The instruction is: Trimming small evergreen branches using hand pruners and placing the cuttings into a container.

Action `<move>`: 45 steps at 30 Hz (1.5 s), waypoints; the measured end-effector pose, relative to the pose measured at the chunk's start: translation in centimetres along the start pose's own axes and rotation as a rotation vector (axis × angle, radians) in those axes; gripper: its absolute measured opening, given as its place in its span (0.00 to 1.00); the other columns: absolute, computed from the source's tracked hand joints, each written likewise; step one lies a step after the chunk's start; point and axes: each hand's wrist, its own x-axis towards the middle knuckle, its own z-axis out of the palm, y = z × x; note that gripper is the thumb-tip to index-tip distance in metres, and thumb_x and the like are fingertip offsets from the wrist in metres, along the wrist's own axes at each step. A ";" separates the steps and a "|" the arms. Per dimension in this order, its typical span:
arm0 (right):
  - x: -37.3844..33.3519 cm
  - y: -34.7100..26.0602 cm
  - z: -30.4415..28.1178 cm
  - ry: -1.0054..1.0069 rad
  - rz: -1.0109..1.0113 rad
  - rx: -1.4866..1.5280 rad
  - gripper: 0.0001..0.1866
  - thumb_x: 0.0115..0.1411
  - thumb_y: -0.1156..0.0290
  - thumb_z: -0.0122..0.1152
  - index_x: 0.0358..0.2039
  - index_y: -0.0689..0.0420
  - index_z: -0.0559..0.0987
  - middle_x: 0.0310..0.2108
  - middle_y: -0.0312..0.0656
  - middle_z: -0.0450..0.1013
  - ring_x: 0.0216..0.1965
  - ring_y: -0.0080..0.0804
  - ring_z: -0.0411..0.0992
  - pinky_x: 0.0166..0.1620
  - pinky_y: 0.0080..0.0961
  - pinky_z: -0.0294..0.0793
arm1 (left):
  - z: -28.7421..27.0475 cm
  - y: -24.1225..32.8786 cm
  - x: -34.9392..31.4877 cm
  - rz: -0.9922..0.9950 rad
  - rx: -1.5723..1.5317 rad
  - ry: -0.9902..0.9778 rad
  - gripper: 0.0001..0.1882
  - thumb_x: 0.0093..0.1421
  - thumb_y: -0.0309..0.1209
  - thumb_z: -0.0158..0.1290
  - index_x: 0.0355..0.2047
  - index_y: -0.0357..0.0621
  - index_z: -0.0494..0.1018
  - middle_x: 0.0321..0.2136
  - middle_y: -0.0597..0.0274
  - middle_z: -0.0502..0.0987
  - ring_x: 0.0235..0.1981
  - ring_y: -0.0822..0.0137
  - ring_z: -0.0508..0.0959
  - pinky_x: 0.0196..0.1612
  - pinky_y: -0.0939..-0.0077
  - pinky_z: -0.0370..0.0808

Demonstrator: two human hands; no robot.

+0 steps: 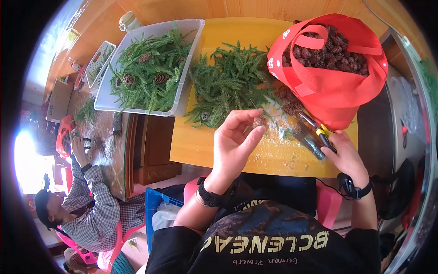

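Note:
My left hand (233,141) is raised over the near part of the yellow table, thumb and fingers pinching a small brown pine cone (259,122). At the table's right side my right hand (344,150) is closed round the handles of pliers (319,130) with yellow and black grips, their jaws pointing away to the left. A dark, narrow tool or brush-like piece (309,142) lies beside the pliers; its kind is unclear. Just beyond the jaws rest loose pine cones (292,107). A heap of green artificial fir sprigs (232,75) spreads across the table's middle.
A red bag (328,98) full of pine cones stands at the far right. At the far left is a clear plastic bin (182,86) of sprigs with several cones. White crumbs (278,130) litter the yellow table (196,150). Another person (96,196) works at a table on the left.

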 end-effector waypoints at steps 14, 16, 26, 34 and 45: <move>4.7 -7.7 -1.1 -0.118 -0.121 0.481 0.23 0.52 0.64 0.62 0.45 0.64 0.71 0.42 0.49 0.70 0.46 0.41 0.69 0.50 0.29 0.65 | 0.6 -1.3 -1.0 -0.162 -0.046 -0.266 0.14 0.59 0.22 0.50 0.46 0.35 0.67 0.40 0.63 0.70 0.40 0.76 0.71 0.44 0.80 0.70; 5.6 -8.2 -0.6 -0.169 -0.277 0.659 0.26 0.53 0.60 0.61 0.46 0.66 0.69 0.45 0.47 0.69 0.49 0.37 0.67 0.52 0.30 0.64 | 0.7 -1.1 -0.9 -0.160 -0.035 -0.302 0.14 0.59 0.23 0.49 0.46 0.35 0.67 0.42 0.62 0.69 0.40 0.75 0.71 0.44 0.79 0.70; 6.5 -8.1 1.4 -0.239 -0.169 1.270 0.14 0.55 0.74 0.60 0.41 0.65 0.71 0.44 0.44 0.69 0.45 0.27 0.68 0.50 0.26 0.68 | 0.4 -0.6 -0.7 -0.150 -0.053 -0.386 0.14 0.59 0.21 0.49 0.46 0.35 0.70 0.40 0.61 0.68 0.41 0.71 0.72 0.43 0.76 0.73; 5.8 -9.0 2.7 -0.115 -0.104 1.378 0.10 0.57 0.78 0.56 0.39 0.64 0.71 0.45 0.48 0.70 0.45 0.28 0.70 0.48 0.24 0.69 | 0.7 -0.9 -0.6 -0.225 -0.147 -0.319 0.15 0.57 0.22 0.53 0.45 0.36 0.67 0.40 0.62 0.70 0.43 0.72 0.72 0.45 0.79 0.73; 4.9 -7.1 2.6 -0.068 0.030 1.299 0.17 0.59 0.59 0.55 0.37 0.61 0.68 0.28 0.38 0.71 0.30 0.23 0.71 0.34 0.18 0.69 | -2.8 1.4 1.7 0.100 1.052 -0.170 0.16 0.49 0.28 0.59 0.39 0.38 0.71 0.37 0.56 0.73 0.31 0.69 0.75 0.33 0.79 0.73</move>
